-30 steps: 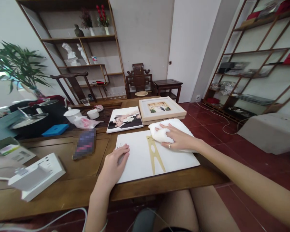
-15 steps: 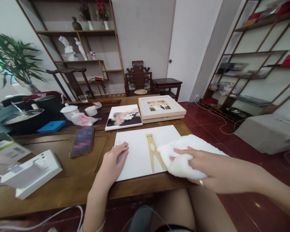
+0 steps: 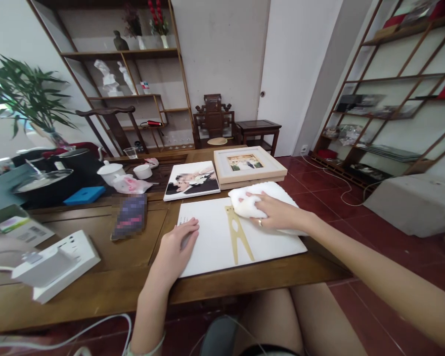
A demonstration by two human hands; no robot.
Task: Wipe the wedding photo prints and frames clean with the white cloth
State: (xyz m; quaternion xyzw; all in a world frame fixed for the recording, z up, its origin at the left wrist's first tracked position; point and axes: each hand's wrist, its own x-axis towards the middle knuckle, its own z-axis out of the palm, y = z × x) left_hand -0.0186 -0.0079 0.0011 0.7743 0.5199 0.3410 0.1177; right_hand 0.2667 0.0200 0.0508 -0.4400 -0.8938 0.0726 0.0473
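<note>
A white board (image 3: 207, 247), like a canvas panel, lies flat at the table's front edge. On its face is a yellow figure (image 3: 233, 244) with a small animal-like head and two long legs. My left hand (image 3: 177, 246) rests on the board's left edge, fingers stretched over it and thumb apart. My right hand (image 3: 270, 212) grips a fluffy white cloth (image 3: 243, 205) and holds it against the board's upper right part. The cloth covers that corner and touches the figure's head. A ring shows on one right finger.
Behind the board are a photo panel (image 3: 192, 180) and a pale wooden picture frame (image 3: 250, 174). To the left lie a blurred purple packet (image 3: 129, 216), a white power strip (image 3: 68, 267), a blue box (image 3: 84, 196) and white teaware (image 3: 111, 173). The table (image 3: 244, 279) ends to the right.
My right hand has moved the cloth up and left, from the board's lower right side to its upper right part. The lower right corner now shows. My left hand stays in place.
</note>
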